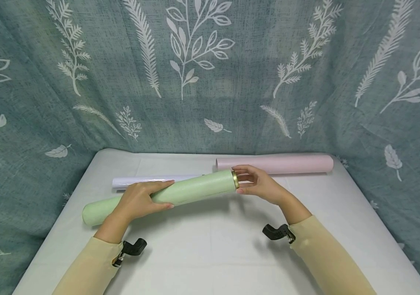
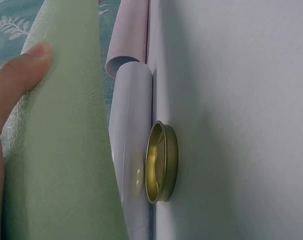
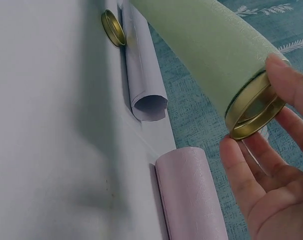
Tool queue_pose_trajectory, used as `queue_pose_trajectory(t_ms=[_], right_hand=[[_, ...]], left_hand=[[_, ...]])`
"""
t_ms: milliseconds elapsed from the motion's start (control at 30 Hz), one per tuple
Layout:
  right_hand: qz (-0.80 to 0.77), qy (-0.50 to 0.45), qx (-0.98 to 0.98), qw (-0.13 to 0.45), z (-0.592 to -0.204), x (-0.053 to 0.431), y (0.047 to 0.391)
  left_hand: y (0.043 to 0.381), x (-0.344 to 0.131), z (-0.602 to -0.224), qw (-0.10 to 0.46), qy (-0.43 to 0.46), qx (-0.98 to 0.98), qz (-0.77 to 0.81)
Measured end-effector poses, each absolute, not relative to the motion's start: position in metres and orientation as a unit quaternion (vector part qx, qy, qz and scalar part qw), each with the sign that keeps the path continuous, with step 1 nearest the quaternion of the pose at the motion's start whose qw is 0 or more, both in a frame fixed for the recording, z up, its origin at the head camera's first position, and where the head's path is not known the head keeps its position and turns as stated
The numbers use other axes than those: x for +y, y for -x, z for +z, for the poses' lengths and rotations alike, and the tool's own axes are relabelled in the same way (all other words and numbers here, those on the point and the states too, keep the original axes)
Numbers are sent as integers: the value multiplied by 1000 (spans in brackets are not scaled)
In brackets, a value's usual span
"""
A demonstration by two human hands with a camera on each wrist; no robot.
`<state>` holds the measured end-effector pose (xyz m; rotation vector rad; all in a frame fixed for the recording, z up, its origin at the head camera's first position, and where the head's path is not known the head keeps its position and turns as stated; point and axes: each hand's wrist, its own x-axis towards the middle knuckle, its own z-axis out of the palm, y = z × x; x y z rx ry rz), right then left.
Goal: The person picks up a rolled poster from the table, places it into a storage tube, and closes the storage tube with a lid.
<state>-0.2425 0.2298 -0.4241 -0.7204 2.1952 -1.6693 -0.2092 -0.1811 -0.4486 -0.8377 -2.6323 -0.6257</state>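
Note:
A long pale green cardboard tube (image 1: 199,189) is held above the table, its right end raised higher than its left. My left hand (image 1: 141,198) grips it near the middle, thumb on the near side and fingers over the far side. At the tube's right end sits a gold metal cap (image 3: 256,107), its hollow side facing outward. My right hand (image 1: 258,184) holds this cap by its rim, with thumb and fingertips on opposite sides. Another gold cap (image 2: 162,162) stands on its edge on the table beside a pale lavender paper roll (image 2: 131,100).
A pink tube (image 1: 287,164) lies along the back edge of the white-covered table (image 1: 210,250), to the right. The lavender roll lies behind the green tube, partly hidden by it in the head view. A teal leaf-patterned curtain (image 1: 247,82) hangs behind the table.

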Motion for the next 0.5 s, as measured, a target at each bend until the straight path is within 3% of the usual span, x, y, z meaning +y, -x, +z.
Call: queue_pose_trajectory(t_ms=[500], right_hand=[[-600,252,741,162,-428,227,244]], left_hand=[[206,-179,-447,142,289,-923,-212]])
